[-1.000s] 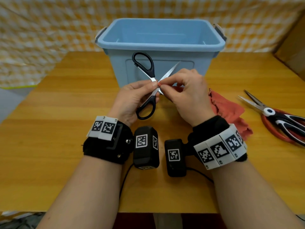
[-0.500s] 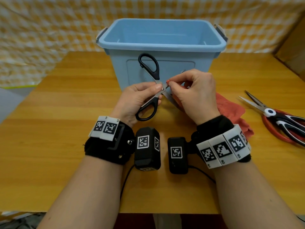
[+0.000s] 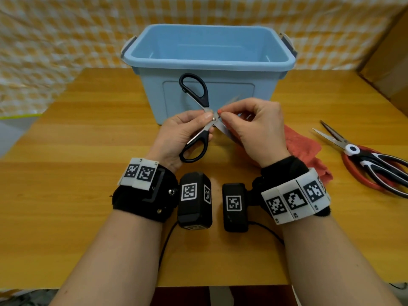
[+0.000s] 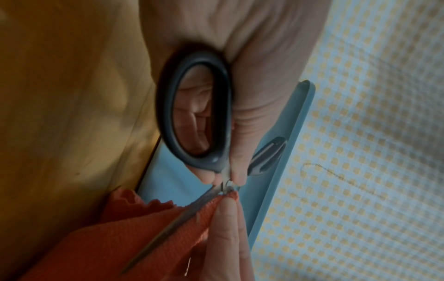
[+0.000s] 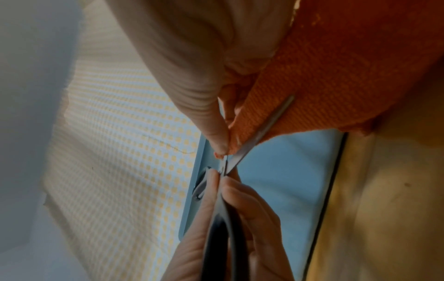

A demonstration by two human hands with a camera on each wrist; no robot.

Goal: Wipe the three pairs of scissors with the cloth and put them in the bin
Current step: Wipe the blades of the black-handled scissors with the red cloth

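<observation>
Black-handled scissors [image 3: 199, 120] sit blades-open between our hands, in front of the blue bin [image 3: 207, 60], off the table [image 3: 88, 173]. Our left hand [image 3: 178, 138] pinches them at the pivot, thumb and forefinger curled on the metal; one loop sits against the left palm, the other points up toward the bin. Our right hand [image 3: 254, 131] pinches the orange cloth [image 4: 134, 233] round one blade just beside the pivot. The rest of the cloth trails under the right wrist. Two more pairs [image 3: 371, 162] lie well to the right of the right hand.
</observation>
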